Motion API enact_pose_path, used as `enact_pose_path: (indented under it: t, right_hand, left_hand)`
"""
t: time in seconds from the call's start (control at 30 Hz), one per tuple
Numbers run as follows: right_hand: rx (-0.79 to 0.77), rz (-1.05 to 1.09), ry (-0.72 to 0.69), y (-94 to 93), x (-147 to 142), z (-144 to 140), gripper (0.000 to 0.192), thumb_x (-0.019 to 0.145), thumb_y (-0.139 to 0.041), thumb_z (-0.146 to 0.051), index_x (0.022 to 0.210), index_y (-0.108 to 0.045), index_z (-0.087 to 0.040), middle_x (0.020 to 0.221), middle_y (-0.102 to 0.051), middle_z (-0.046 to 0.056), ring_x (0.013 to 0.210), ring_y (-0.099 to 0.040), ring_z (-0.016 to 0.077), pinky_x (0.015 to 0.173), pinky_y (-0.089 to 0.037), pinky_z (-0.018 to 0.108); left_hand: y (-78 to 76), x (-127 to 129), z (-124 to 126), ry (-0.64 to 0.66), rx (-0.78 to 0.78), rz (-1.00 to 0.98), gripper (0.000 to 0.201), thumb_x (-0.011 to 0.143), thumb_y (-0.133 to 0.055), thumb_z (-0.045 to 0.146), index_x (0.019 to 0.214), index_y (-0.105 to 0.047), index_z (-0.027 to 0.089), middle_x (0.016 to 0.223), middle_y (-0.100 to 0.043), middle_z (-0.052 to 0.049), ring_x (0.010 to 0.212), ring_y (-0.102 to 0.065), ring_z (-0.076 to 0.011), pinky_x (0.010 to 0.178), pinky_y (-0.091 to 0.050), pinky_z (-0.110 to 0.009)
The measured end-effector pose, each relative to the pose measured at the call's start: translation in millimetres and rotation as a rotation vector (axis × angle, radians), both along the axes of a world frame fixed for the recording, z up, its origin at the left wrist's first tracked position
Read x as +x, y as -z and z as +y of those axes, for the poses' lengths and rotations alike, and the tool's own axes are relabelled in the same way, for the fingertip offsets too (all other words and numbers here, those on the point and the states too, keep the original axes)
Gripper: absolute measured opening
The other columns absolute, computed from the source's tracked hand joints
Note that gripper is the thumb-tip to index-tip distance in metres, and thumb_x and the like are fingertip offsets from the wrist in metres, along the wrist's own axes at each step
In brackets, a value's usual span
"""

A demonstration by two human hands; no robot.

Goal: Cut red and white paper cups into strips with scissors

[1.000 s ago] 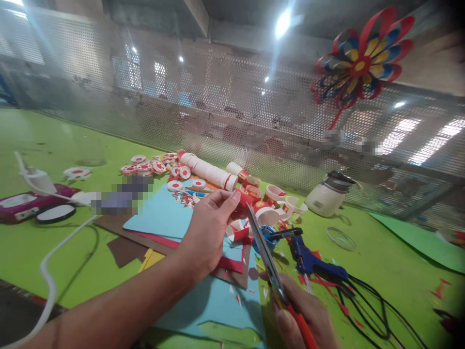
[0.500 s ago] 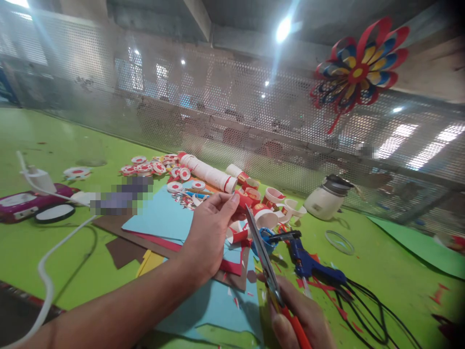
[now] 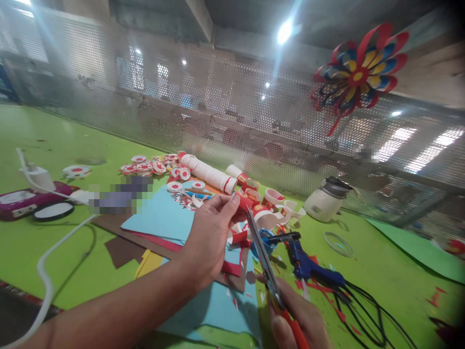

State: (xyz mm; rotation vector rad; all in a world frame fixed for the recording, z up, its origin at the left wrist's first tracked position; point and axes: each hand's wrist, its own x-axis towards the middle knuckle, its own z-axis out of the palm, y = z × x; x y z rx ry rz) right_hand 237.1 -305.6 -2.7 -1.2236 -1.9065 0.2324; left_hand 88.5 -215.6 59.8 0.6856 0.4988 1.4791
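Between thumb and fingers, my left hand [image 3: 212,235] pinches a small piece of red paper [image 3: 244,202] above the sheets. My right hand [image 3: 296,310] grips scissors [image 3: 267,264] by their red handles, the blades pointing up and away. The blade tips reach the right side of the red paper; whether they touch it I cannot tell. Light blue paper sheets [image 3: 156,213] lie under my left hand, on top of red and brown ones. Behind the scissors are cut paper cups [image 3: 272,198] in red and white and a blue roll of tape [image 3: 262,249].
A blue glue gun [image 3: 316,269] with a black cable lies at the right. Beyond it stand a white jug [image 3: 324,198] and a green sheet [image 3: 417,245]. A stack of white cups [image 3: 209,172] and red-and-white discs [image 3: 144,167] lie further back. At left is a purple power strip [image 3: 27,201].
Both hands stay almost in place, with the red paper and the scissors still held. The view has shifted very slightly.
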Motion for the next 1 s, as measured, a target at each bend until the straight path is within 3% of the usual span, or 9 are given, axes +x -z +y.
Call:
enact_pose_path:
  t: [0.33,0.6,0.73,0.87,1.0]
  right_hand:
    - [-0.018,-0.056,0.020,5.6,3.4,-0.9,0.054,0.089,-0.029,-0.060,0.120,-0.055,-0.024,0.051,-0.046,-0.005,0.042,-0.048,0.0130,0.043,-0.037,0.022]
    - [-0.015,0.013,0.008,2.7,-1.2,-1.3,0.050,0.088,-0.035,-0.059,0.115,-0.058,-0.023,0.056,-0.056,-0.001,0.053,-0.062,0.0171,0.048,-0.045,0.021]
    - [0.016,0.045,0.001,0.4,-2.8,-1.1,0.048,0.089,-0.035,-0.057,0.114,-0.060,-0.024,0.070,-0.067,0.002,0.068,-0.067,0.0198,0.059,-0.051,0.022]
    - [0.012,0.006,-0.003,-1.1,-1.6,-0.5,0.049,0.089,-0.034,-0.057,0.115,-0.061,-0.024,0.067,-0.066,0.001,0.052,-0.061,0.0151,0.049,-0.047,0.021]
    - [0.019,-0.008,0.010,-0.3,-0.1,-0.2,0.051,0.089,-0.034,-0.058,0.116,-0.060,-0.024,0.064,-0.064,-0.001,0.049,-0.059,0.0138,0.046,-0.044,0.020]
  left_hand:
    - [-2.4,-0.5,-2.2,0.016,-0.035,-0.022,0.014,0.076,-0.065,0.021,0.071,-0.054,0.013,0.067,-0.056,0.001,0.061,-0.053,-0.0084,0.065,-0.043,-0.025]
    - [-3.8,-0.6,-3.9,0.029,-0.061,-0.063,0.014,0.073,-0.067,0.020,0.070,-0.056,0.014,0.065,-0.056,0.002,0.060,-0.050,-0.0067,0.067,-0.042,-0.024]
    - [-4.7,-0.8,-4.9,0.036,-0.068,-0.066,0.013,0.073,-0.067,0.020,0.071,-0.056,0.014,0.066,-0.057,0.002,0.062,-0.053,-0.0086,0.067,-0.043,-0.026]
    - [-5.5,-1.4,-5.3,0.034,-0.070,-0.064,0.014,0.074,-0.067,0.020,0.071,-0.055,0.014,0.065,-0.056,0.002,0.060,-0.053,-0.0083,0.064,-0.044,-0.025]
    - [-6.7,-1.8,-6.2,0.032,-0.068,-0.061,0.013,0.074,-0.066,0.019,0.071,-0.055,0.014,0.064,-0.055,0.002,0.060,-0.053,-0.0083,0.065,-0.045,-0.026]
